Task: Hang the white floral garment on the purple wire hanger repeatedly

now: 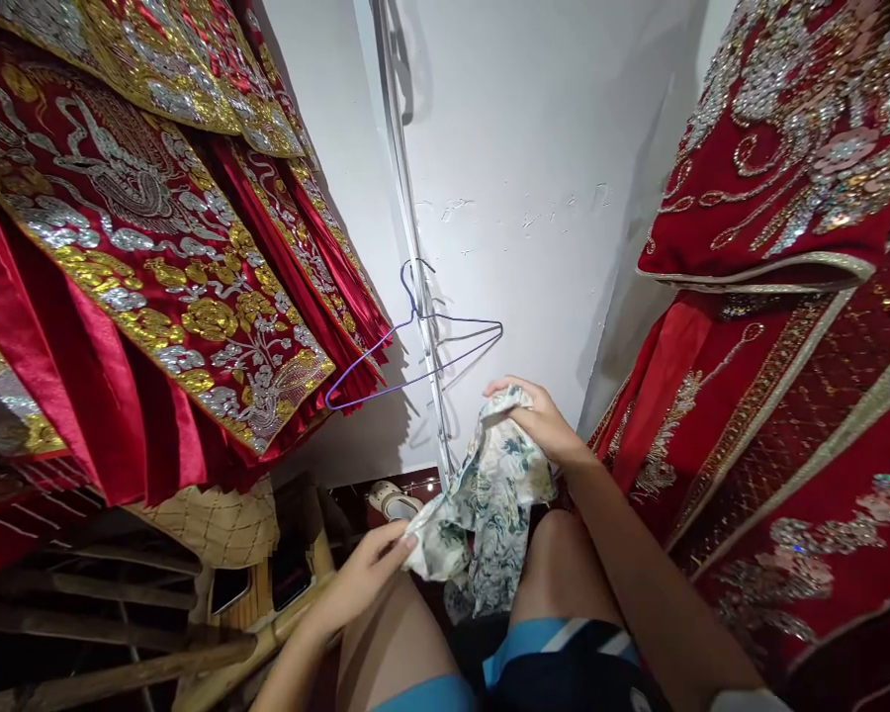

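A white garment with a green leafy print point(500, 480) hangs crumpled between my two hands, above my knees. My left hand point(375, 559) pinches its lower left edge. Higher up on the right, my right hand point(538, 415) grips the top edge, its fingers partly hidden by the cloth. Beyond the garment a purple wire hanger point(415, 381) hangs with nothing on it, its hook at a thin white metal pole point(407, 198).
Red embroidered costumes with gold and silver sequins point(215, 316) hang on the left, and a red beaded garment point(771, 297) on the right. A bamboo chair point(267, 633) with a phone point(231, 590) stands lower left. A pale clog point(393, 499) lies near the white wall point(519, 148).
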Motion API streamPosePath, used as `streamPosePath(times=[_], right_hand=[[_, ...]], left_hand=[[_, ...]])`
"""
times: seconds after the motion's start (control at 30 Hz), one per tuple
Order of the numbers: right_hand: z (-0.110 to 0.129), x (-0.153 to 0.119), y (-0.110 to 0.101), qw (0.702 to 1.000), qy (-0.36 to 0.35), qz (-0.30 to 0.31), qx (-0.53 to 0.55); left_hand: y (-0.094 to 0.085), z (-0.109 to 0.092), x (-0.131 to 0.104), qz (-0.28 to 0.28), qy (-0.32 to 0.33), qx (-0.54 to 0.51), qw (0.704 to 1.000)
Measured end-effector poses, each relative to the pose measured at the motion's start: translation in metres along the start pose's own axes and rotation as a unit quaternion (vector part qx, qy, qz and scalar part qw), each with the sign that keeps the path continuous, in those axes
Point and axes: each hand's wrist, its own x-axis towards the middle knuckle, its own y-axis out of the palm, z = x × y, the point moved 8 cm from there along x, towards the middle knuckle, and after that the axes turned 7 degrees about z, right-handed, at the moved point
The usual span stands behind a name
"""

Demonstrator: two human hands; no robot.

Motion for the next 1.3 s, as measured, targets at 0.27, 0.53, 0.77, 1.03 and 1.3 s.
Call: streamPosePath(times=[0.27, 0.53, 0.77, 1.03, 1.3], right_hand=[[-0.047, 0.102, 0.034, 0.995, 0.002, 0.009, -0.1], [-0.059, 0.089, 0.014, 0.994, 0.002, -0.003, -0.112], [-0.038, 0.051, 0.013, 0.996, -0.013, 0.011, -0.091], [-0.009, 0.028, 0.045, 0.992, -0.073, 0.06, -0.078], [-0.002, 0.043, -0.075, 0.963, -0.063, -0.217, -0.149]], left_hand=[[-0.079, -0.047, -0.007, -0.104, -0.002, -0.085, 0.991], [-0.131, -0.081, -0.001, -0.172, -0.114, 0.52, 0.829], [-0.129, -0.119, 0.02, -0.244, 0.098, 0.427, 0.865], [-0.151, -0.148, 0.077, -0.304, 0.201, 0.242, 0.899], [-0.155, -0.155, 0.084, -0.269, 0.175, 0.169, 0.932]])
